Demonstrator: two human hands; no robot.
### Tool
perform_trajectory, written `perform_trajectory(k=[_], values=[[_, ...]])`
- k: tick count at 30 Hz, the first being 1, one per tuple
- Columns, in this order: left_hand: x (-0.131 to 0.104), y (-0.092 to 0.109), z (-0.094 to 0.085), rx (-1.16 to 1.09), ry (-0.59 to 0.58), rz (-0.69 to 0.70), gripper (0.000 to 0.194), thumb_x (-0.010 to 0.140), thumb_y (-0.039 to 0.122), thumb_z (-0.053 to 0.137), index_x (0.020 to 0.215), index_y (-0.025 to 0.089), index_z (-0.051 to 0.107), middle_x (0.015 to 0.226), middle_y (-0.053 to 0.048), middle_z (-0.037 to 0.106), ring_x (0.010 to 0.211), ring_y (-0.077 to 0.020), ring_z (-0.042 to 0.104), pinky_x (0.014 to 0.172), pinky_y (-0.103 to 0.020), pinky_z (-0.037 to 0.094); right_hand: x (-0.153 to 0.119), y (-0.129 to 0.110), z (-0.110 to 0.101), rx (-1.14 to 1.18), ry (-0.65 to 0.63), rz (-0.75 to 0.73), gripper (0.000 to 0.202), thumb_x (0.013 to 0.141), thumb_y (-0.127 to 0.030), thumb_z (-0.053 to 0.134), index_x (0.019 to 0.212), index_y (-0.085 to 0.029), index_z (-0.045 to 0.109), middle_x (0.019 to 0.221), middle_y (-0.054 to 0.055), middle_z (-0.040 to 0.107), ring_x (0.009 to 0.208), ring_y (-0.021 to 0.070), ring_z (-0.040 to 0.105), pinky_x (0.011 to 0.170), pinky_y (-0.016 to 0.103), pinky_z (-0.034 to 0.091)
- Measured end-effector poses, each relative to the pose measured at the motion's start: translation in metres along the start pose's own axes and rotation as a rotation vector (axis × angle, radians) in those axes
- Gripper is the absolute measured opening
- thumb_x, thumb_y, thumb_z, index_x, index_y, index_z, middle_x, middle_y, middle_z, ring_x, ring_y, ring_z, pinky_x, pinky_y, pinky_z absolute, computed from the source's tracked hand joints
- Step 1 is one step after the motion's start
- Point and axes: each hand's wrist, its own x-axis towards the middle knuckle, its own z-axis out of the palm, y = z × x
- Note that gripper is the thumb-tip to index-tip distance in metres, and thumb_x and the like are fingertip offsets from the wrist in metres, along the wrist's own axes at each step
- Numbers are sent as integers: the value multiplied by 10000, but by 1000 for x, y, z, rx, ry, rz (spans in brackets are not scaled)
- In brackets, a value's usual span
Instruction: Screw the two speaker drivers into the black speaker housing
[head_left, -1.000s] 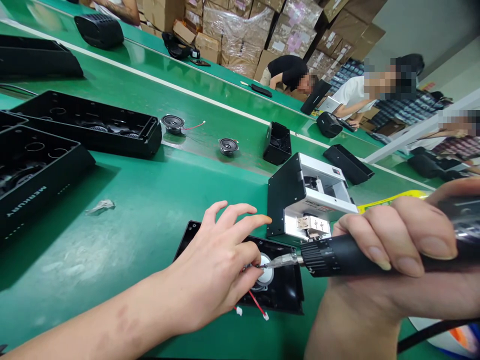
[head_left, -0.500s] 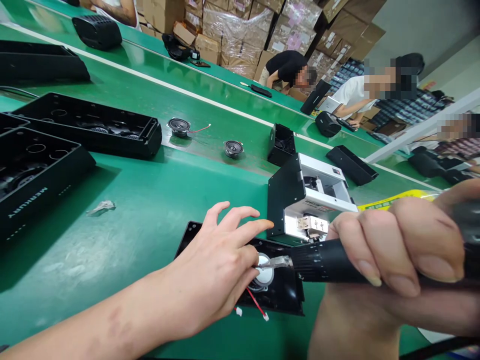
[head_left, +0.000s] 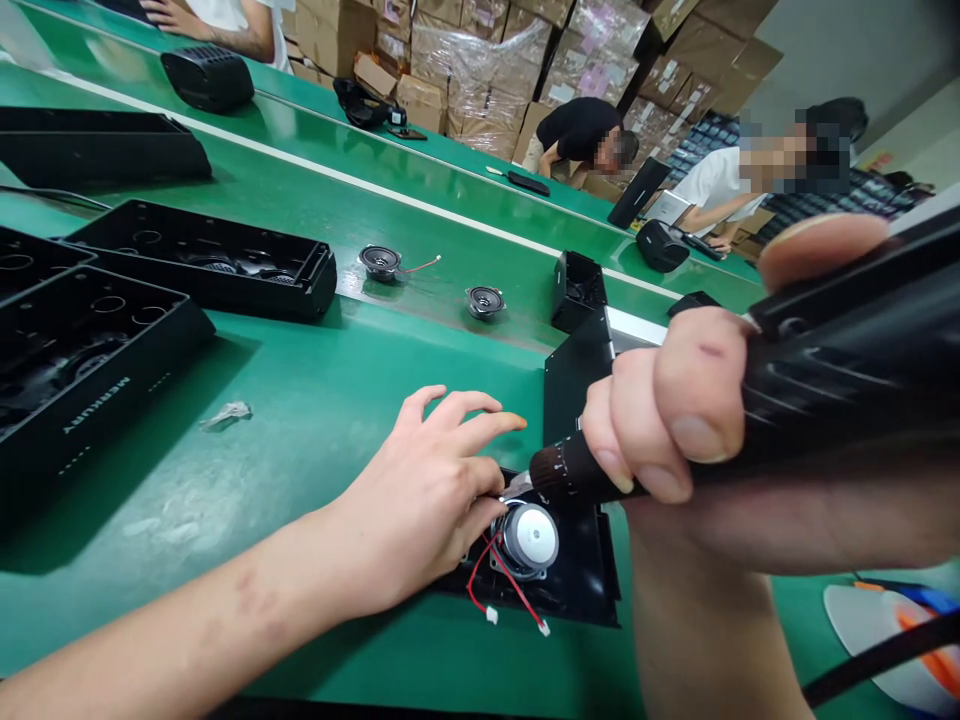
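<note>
My right hand [head_left: 675, 410] is wrapped around a black electric screwdriver [head_left: 840, 370], whose bit points left and down. My left hand [head_left: 442, 490] reaches in from the left, thumb and index finger pinched at the bit's tip, the other fingers raised. Whatever lies between those fingertips is hidden. Just below them a round speaker driver [head_left: 532, 540] lies magnet side up in a black speaker housing panel [head_left: 585, 580]. Red wires [head_left: 517, 585] with white connectors hang over the panel's near edge. My left hand covers the panel's left part.
Behind the screwdriver stands a black-sided machine [head_left: 574, 375], partly covered. Several open black speaker housings [head_left: 262, 285] are at the left. Two loose speaker drivers [head_left: 380, 262] sit on the green bench [head_left: 360, 370]. Co-workers [head_left: 585, 135] are across the line. A black cord [head_left: 877, 660] runs lower right.
The screwdriver and my right hand have moved left and up, its bit shifting from over the magnet to the driver's upper left edge. My left fingertips moved with it. The view shifted slightly.
</note>
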Motion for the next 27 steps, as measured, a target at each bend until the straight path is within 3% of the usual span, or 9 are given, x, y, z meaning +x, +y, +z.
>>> perform_trajectory(k=[3,9,13,16,19,21,27], values=[[-2,-2,2,-10,-8,-9,127,981,197,679,880,214,755,1472,-39,618,1391,-327,479,1128,-645,322,0,3,6,-32,-149,-82,216,975,-445,740,1103,-277,785,632,-38,559,423,138,491,358,265,417],[-8,-5,-2,-53,16,-32,65,961,229,729,1024,237,741,1491,-47,596,1399,-320,467,1135,-605,343,-4,12,8,-43,-77,-62,279,928,-549,766,1037,-294,793,579,-49,558,385,142,489,327,259,416],[-22,-3,-7,-53,101,-88,126,1039,285,603,1090,258,715,1493,-45,582,1380,-283,481,1108,-532,405,-7,18,5,-38,-61,-23,417,910,-714,689,1033,-330,794,565,-38,580,364,149,482,319,259,422],[-36,5,0,-3,28,-101,181,1022,389,617,1036,255,738,1517,-87,570,1392,-354,484,1092,-619,416,-6,23,4,0,-37,3,518,829,-775,735,1001,-291,802,555,-21,612,355,140,467,316,240,408],[-45,14,12,104,-19,-62,451,889,611,742,1148,242,754,1549,-219,521,1445,-486,427,1106,-786,333,-6,30,3,33,14,12,515,791,-730,808,978,-250,791,527,-27,599,347,124,452,329,218,407],[-46,20,18,164,-64,-43,708,772,729,798,1276,237,724,1569,-293,465,1472,-539,380,1107,-824,309,-7,34,1,50,19,7,496,819,-701,801,998,-240,777,537,-32,599,354,119,463,350,216,426],[-38,22,24,212,-194,-18,976,607,710,926,1423,257,638,1610,-336,373,1490,-575,335,1111,-826,314,-9,43,-7,46,29,23,489,829,-688,799,1016,-238,766,549,-30,603,361,115,469,371,209,434]])
